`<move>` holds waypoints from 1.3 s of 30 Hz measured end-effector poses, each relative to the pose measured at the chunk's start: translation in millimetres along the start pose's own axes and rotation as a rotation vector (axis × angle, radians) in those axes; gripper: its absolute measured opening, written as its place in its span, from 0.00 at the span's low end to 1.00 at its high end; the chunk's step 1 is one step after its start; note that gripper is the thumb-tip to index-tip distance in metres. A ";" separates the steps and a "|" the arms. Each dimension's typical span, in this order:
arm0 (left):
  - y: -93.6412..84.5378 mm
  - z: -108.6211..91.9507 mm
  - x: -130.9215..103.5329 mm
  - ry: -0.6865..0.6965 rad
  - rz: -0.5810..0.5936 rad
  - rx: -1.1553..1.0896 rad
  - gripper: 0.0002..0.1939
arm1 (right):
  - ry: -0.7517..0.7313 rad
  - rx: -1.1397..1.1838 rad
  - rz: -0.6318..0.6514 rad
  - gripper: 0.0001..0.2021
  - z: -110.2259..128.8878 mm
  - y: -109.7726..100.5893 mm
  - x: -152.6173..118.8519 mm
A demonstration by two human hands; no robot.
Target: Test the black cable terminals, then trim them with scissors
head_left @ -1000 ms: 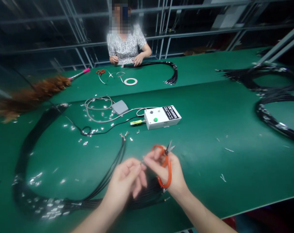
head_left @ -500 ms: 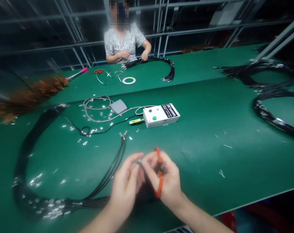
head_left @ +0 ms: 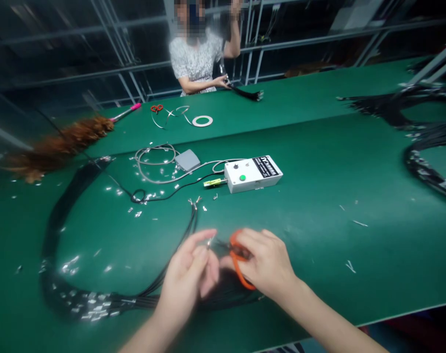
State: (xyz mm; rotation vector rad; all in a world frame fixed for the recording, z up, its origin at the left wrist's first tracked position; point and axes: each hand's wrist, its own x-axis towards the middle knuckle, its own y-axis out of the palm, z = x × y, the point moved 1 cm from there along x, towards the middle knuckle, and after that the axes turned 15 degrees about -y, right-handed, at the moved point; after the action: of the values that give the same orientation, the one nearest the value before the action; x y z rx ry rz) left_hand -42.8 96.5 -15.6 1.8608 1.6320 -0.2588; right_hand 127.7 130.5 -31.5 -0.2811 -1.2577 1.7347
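- Pinching a tiny shiny tip in the left hand, fingers nearly closed, toward the worktop's near edge.
- Holding orange scissors in the right hand, fingers curled round the handles, blades pointing at the tip.
- Seen under both hands and curving toward the left edge: black wires.

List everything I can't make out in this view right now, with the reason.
- Head view: what is at the left hand's fingertips; only a blurred glint shows.
- Head view: the blades of the scissors in the right hand; blurred.
- Head view: part of the cable bundle; behind the left hand.
- Head view: the label's fine print; too small.
- Head view: the right-hand coil; cut off by the right edge.
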 end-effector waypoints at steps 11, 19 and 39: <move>1.5 2.5 1.1 -0.022 0.037 -0.013 0.24 | -0.163 -0.130 -0.185 0.24 1.3 -1.2 1.2; 0.8 -0.6 2.0 -0.019 0.034 -0.020 0.24 | -0.165 -0.114 -0.194 0.23 1.8 0.0 -1.2; -22.9 6.5 28.5 0.747 -0.396 1.469 0.10 | 0.493 1.219 -0.486 0.27 -49.7 7.8 -24.9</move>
State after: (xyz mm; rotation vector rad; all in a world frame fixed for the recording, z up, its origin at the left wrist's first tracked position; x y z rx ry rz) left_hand -56.8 116.6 -43.5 2.8066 2.6952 -1.3587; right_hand 168.7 141.4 -68.2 0.2911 0.1910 1.5553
